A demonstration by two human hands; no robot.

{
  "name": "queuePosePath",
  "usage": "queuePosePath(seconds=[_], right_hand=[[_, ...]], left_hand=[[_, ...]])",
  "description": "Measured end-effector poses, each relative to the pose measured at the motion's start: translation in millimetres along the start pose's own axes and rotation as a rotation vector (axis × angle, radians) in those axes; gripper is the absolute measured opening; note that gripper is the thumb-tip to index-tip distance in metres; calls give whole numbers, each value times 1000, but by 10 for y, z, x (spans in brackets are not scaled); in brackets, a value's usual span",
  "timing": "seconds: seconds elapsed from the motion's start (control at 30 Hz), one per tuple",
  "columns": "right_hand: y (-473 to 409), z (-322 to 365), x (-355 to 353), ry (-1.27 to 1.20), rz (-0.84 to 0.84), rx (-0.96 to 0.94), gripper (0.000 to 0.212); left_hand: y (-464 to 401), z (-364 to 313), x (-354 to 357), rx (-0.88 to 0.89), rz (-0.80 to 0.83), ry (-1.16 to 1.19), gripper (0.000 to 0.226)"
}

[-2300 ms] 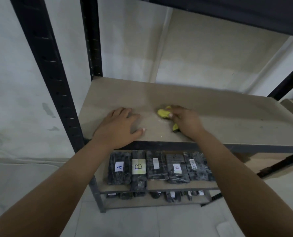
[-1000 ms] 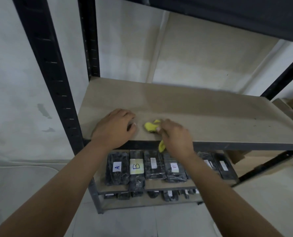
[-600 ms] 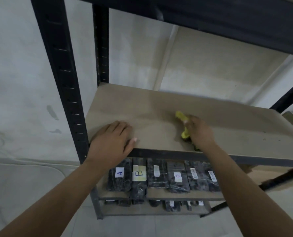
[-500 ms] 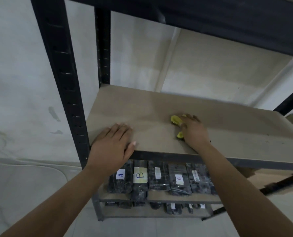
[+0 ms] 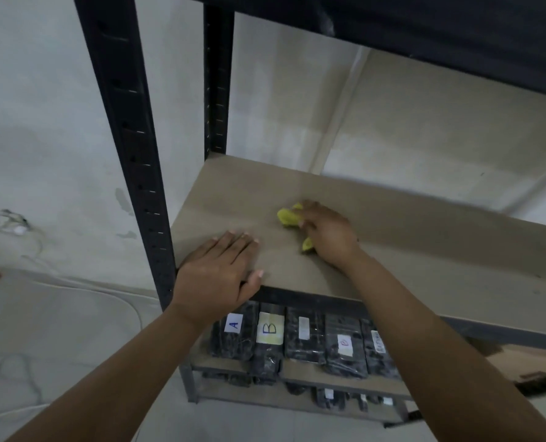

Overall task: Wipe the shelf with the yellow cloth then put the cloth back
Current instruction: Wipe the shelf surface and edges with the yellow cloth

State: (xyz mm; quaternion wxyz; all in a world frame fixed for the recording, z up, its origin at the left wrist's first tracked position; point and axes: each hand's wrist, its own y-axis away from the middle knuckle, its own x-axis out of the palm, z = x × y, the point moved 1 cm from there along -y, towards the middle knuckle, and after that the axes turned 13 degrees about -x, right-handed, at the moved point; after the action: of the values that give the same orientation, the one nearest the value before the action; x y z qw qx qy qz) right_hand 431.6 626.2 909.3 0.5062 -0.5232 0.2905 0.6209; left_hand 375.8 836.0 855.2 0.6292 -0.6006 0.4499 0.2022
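Shelf (image 5: 408,237) mid-wipe, a brown board across the frame's middle.
Left hand (image 5: 220,272) lies flat with straight fingers at the front edge, probably steadying the person; right hand (image 5: 327,234), at centre frame, clutches the bunched yellow cloth (image 5: 289,216) against the board to rub it.

The single head-worn camera is looking forward and down from close above the shelf (image 5: 424,244), taking in both forearms reaching up from 6 o'clock, the dark upright post (image 5: 128,148) at 10 o'clock and the lower shelves beneath.
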Motion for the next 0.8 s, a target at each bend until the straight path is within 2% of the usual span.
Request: queuePosePath(seconds=[0.13,0.2,0.27,0.33,0.37,0.47,0.6,0.67,0.73,0.8], right_hand=[[523,368,9,-155,-7,-178,34],[606,342,-127,-400,-25,-115,31],[515,159,-296,-510,-151,24,28],[301,-155,-395,-315,-263,121,30],[190,-284,-401,-207,-251,165,31],[-21,-437,-214,-9,-68,195,36],[90,-4,-8,-45,-69,-18,31],[219,140,-5,-198,-94,-90,29],[218,67,-106,-340,-177,-61,27],[32,-214,-222,-265,-276,54,27]], left_hand=[[2,5,30,12,-52,3,47],[0,8,36,17,-62,2,48],[-1,12,42,26,-78,4,49],[-9,9,34,31,-100,2,49],[-10,7,32,32,-112,2,49],[-6,5,41,35,-144,11,48],[0,8,56,36,-168,4,46],[1,6,54,38,-153,-4,49],[3,13,45,41,-122,-10,53],[-7,25,32,50,-110,-20,59]])
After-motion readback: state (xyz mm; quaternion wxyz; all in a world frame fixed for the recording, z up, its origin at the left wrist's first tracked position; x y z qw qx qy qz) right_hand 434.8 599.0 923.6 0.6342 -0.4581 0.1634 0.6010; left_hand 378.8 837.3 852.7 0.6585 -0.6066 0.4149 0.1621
